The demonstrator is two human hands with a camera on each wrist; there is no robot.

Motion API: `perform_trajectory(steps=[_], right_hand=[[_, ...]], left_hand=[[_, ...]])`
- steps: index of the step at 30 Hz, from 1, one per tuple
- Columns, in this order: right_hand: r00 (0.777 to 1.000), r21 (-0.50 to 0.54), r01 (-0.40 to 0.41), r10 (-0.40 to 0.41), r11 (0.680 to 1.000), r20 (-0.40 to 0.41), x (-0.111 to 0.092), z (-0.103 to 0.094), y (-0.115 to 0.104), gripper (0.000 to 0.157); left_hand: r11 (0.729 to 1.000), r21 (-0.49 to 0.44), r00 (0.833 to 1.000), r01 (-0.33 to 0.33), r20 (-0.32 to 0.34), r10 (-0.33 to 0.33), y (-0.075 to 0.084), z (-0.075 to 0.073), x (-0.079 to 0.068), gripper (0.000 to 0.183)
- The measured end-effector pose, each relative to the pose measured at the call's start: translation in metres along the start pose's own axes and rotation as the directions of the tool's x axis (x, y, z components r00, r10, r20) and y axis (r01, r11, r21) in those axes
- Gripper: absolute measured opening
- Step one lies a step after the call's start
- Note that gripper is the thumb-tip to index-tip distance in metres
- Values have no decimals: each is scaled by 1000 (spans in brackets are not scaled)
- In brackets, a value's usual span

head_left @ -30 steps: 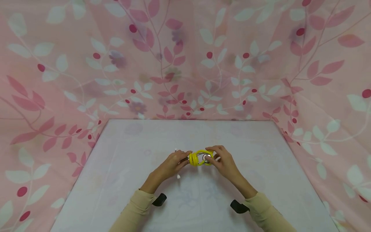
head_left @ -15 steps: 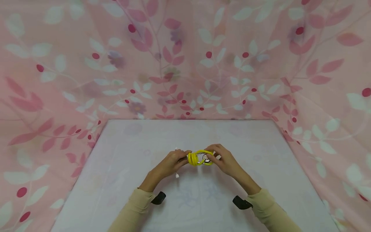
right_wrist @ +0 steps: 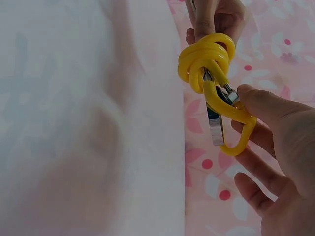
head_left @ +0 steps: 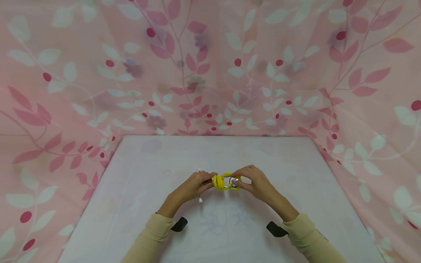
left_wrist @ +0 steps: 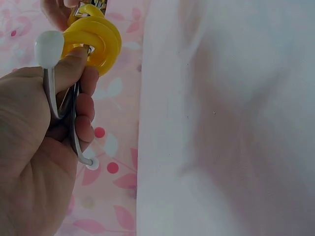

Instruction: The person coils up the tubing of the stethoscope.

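Observation:
Both hands hold one stethoscope, its yellow tubing (head_left: 218, 182) wound in several turns around the lower ends of its metal ear tubes (left_wrist: 74, 115). My left hand (head_left: 198, 183) grips those ear tubes, thumb against the coil. One white ear tip (left_wrist: 48, 49) stands up beside the thumb; the other ear tip (left_wrist: 92, 163) sticks out below the fingers. At the opposite end, my right hand (head_left: 255, 181) pinches the tubing loop and the round metal chest piece (right_wrist: 215, 129) between thumb and forefinger. Its other fingers (right_wrist: 253, 194) are bent loosely below the loop, partly spread.
A white-covered table (head_left: 210, 233) lies under the hands, its far edge behind them. Pink leaf-patterned cloth (head_left: 210, 73) hangs at the back and both sides. Black wrist devices (head_left: 277, 229) sit under the cuffs.
My right wrist has swung slightly right, and its fingers have shifted on the chest piece end. The tubing loop there has tilted a little. My left hand keeps its grip almost unmoved.

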State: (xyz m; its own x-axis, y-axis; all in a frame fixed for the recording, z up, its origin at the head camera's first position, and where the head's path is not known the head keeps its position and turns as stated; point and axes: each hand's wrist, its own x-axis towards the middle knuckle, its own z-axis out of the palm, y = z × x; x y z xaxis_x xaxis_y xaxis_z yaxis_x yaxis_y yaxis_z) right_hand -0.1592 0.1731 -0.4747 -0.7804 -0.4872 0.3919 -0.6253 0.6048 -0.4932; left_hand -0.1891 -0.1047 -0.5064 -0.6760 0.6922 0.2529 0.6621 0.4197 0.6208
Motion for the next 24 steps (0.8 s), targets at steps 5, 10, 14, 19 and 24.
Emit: perform_trajectory(steps=[5, 10, 14, 19, 24], right_hand=[[998, -10, 20, -19, 1000, 59, -1, 0, 2, 25], [994, -72, 32, -24, 997, 105, 0, 0, 2, 20], [993, -156, 72, -57, 985, 99, 0, 0, 3, 16], [991, -206, 119, -104, 971, 80, -1, 2, 5, 15], [991, -159, 120, -109, 980, 77, -2, 2, 6, 15]], left_hand=[[999, 44, 1000, 15, 23, -16, 2, -1, -1, 38], [997, 76, 999, 25, 43, -28, 3, 0, -1, 41], [994, 105, 997, 39, 69, -46, 1, 2, 1, 44], [993, 115, 993, 38, 104, -50, -1, 4, 4, 45], [991, 128, 993, 26, 110, -40, -2, 5, 3, 42]])
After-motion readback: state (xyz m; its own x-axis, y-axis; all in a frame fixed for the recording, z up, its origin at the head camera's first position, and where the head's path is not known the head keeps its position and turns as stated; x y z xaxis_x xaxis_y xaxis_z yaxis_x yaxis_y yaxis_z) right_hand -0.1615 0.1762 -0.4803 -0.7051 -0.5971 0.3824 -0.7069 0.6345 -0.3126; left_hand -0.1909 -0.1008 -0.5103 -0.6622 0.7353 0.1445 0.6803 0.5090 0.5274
